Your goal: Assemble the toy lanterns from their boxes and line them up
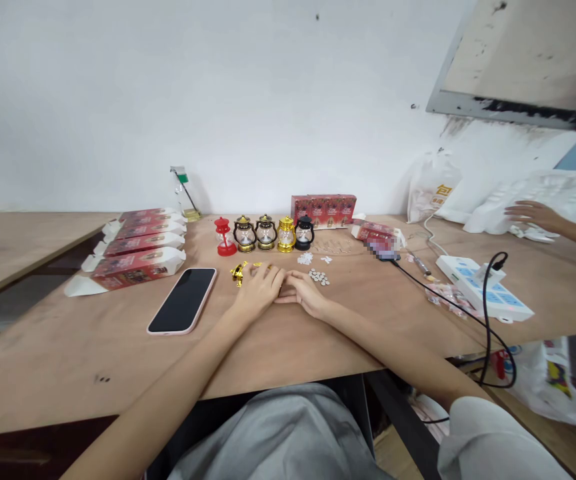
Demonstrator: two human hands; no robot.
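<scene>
Left hand (263, 288) and right hand (305, 292) meet mid-frame (can't tell if holding anything). Shiny gold pieces (239, 274) left, round silver discs (319, 276) right; above, five clear-globed lanterns (266, 233): red, two bronze, gold, black.

Gold pieces (239, 274), silvery discs (319, 277)
</scene>
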